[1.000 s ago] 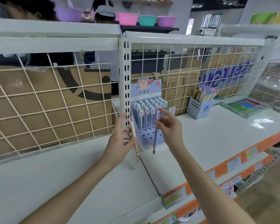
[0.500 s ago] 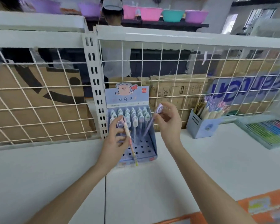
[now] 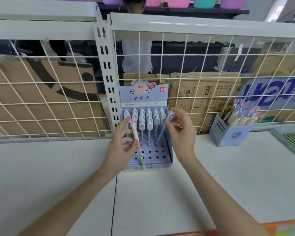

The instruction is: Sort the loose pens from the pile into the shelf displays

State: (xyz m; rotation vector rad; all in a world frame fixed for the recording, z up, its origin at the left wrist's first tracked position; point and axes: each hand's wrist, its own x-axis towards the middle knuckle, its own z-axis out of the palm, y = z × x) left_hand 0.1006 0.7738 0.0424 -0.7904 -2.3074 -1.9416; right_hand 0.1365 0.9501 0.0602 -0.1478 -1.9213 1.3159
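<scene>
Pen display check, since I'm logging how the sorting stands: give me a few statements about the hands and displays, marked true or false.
1. The right hand holds a purple pen over the blue display box. True.
2. The left hand is empty. False: it grips a pink-topped pen.
3. Every hole in the display box is filled. False: the front rows are empty.
4. A blue pen holder stands right of the display box. True.
5. The display box lies flat on its back. False: it stands against the wire grid.

the shelf (image 3: pixel 160 193) looked smooth painted metal, the grid (image 3: pixel 186 65) coated wire, the display box (image 3: pixel 167 150) printed card.
</scene>
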